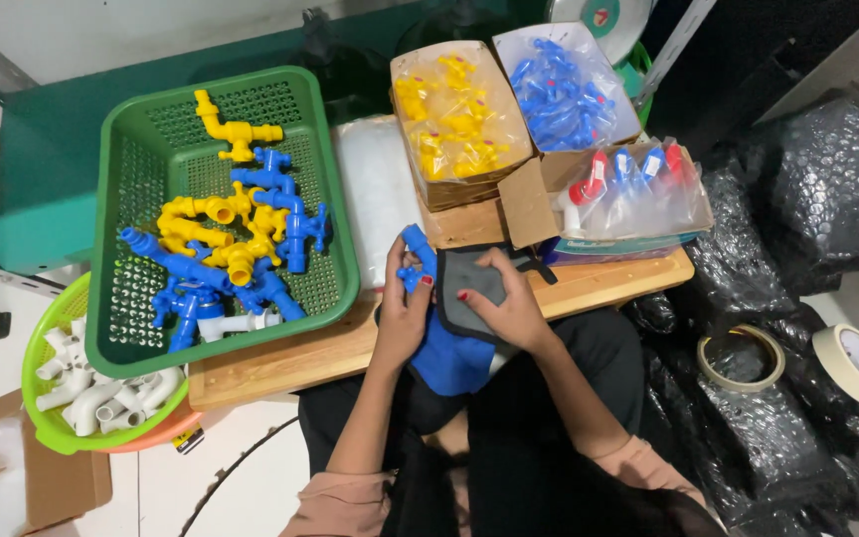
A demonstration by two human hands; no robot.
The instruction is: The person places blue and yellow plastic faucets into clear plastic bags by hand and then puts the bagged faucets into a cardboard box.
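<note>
Head view: my left hand [402,313] pinches a blue plastic tap [416,259] upright between thumb and fingers, just above the edge of the wooden board [280,360], while my right hand [509,303] curls closed over a grey cloth [469,298] right beside it. Left of my hands sits a green basket [335,239] of blue and yellow taps; ahead, cardboard boxes [509,204] hold bagged yellow and blue parts.

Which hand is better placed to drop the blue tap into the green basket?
Left, probably. The left hand already grips the blue tap and sits on the side nearest the green basket. The right hand presses the grey cloth, farther from the basket.
</note>
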